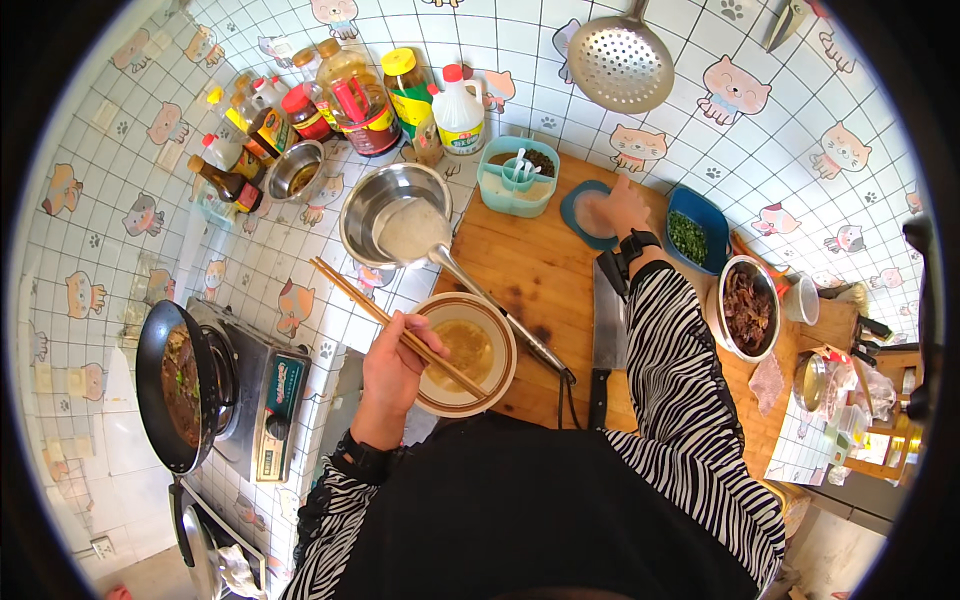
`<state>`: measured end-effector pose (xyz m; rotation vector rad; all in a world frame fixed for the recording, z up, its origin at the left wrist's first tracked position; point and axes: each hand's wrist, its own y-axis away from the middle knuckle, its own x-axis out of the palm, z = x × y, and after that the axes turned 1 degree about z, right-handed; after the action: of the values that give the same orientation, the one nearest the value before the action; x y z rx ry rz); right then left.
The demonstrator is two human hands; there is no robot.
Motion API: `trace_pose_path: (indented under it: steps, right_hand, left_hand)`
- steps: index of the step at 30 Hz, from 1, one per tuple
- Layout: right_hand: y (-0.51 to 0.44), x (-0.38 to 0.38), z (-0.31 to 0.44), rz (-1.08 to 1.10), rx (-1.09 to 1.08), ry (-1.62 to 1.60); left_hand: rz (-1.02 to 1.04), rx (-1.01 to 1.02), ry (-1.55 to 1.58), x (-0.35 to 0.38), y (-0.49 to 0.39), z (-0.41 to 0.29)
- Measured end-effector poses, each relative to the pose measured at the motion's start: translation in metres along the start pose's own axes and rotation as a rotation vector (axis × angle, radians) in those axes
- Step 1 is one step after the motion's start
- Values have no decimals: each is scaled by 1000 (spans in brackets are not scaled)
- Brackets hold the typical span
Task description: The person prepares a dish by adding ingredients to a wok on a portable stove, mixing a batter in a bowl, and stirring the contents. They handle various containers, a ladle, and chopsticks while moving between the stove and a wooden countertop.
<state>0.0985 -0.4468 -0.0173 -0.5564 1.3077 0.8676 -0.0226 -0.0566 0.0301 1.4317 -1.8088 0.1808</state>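
Note:
My left hand [396, 367] grips a pair of wooden chopsticks [360, 297], whose lower ends dip into a brown-rimmed bowl [508, 360] holding a yellowish liquid. My right hand [619, 206] reaches over a small blue dish [595, 241] at the back of the wooden board; its fingers are blurred, and whether they hold anything is unclear. Near that hand stand a blue container [697, 232] of chopped greens and a light-green divided seasoning box [517, 196]. A ladle [480, 289] lies with its bowl over a steel basin [360, 217]. Beneath my right forearm is a cleaver [609, 330].
A black wok [154, 382] with food sits tilted on a portable gas stove [255, 397] at left. Sauce bottles [360, 112] line the back wall. A perforated skimmer [621, 64] hangs above. At right, a steel-rimmed bowl [748, 307] holds dark meat pieces.

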Motion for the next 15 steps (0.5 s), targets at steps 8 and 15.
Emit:
trace_pose_path:
  steps: [8, 15]
  right_hand:
    - [-34, 1, -23, 63, 49, -89]
    - [-45, 19, -13, 95, -112, -90]
  left_hand:
    - [49, -71, -35, 16, -5, -6]
    - [247, -147, -68, 61, -33, -1]
